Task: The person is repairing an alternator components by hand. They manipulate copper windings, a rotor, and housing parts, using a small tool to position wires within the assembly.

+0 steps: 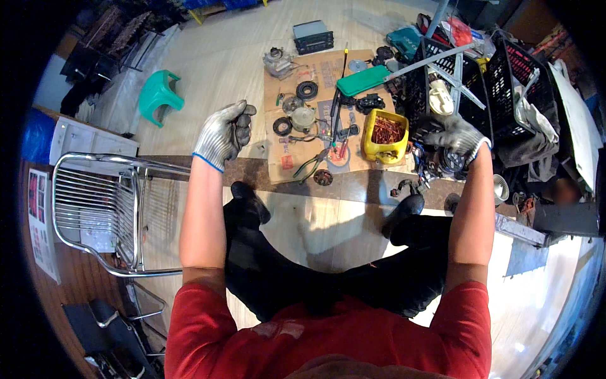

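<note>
A yellow tub (386, 154) of reddish scraps (386, 131) stands left of the right grip (457, 135), green-handled pliers (322, 155) right of the left grip (226, 131).

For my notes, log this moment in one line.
left hand: gloved, curled | right hand: gloved, right of yellow container | inside: reddish pieces

No wording could be read with certainty. The cardboard (275, 169) carried print: an orange-red block (287, 162) near its lower left corner and fainter dark marks farther up, all too small to make out. Pale lettering stood on the teal case (403, 42), tilted and unclear. The white poster (41, 211) at the far left showed red panels and fine, blurred print.
</note>
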The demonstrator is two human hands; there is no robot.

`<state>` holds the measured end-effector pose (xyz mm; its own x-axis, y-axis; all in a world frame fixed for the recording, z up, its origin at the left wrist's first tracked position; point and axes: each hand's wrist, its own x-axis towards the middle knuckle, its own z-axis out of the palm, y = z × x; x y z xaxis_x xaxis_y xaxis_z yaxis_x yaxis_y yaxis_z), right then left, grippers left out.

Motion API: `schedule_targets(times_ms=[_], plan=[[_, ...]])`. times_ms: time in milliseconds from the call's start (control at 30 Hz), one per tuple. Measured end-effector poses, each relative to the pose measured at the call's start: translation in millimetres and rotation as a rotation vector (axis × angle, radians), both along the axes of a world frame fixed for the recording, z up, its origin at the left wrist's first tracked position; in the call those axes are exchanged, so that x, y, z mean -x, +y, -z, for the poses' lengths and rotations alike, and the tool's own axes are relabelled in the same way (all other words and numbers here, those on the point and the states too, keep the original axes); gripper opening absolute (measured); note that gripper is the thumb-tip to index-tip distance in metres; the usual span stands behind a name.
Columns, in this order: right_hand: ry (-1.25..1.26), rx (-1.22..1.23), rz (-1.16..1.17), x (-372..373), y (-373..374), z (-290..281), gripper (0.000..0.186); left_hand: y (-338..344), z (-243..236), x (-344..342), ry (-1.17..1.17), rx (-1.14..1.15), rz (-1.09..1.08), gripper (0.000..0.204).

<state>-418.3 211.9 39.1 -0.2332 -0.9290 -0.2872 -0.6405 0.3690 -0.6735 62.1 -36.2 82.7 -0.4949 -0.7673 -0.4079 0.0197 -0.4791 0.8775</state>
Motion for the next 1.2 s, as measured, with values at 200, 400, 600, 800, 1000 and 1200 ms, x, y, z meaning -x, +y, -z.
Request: schedule_targets(times_ms=[200,400,600,800,1000,1200], plan=[[0.406,0.354,0.095,-72.2,-32.7,-81.2,0.067,9.9,5.9,17.9,-0.052,-0.017,0.026,0.024],[0.258,0.362,-0.32,-211.2,-63.0,-64.7,0.059,26.2,7.5,42.6,-0.052,-0.07,0.07,0.026],[-0.175,0.149,-0.593,-250.6,-89.8,-0.4,0.046,47.7,-2.8,49.9,0.062,-0.1,0.121,0.029],[-0.667,0.05,-0.521,-209.7,-91.2,-8.8,0.024,49.9,-3.9,41.9,0.132,-0.079,0.252,0.028],[-0.486,0.313,-0.494,-193.5,-91.0,-13.8,0.032,68.4,-8.9,50.1,0.024,-0.046,0.29,0.03],[-0.344,0.27,-0.401,-196.3,-97.8,-25.9,0.038,81.0,-6.9,60.2,0.007,-0.068,0.293,0.032]])
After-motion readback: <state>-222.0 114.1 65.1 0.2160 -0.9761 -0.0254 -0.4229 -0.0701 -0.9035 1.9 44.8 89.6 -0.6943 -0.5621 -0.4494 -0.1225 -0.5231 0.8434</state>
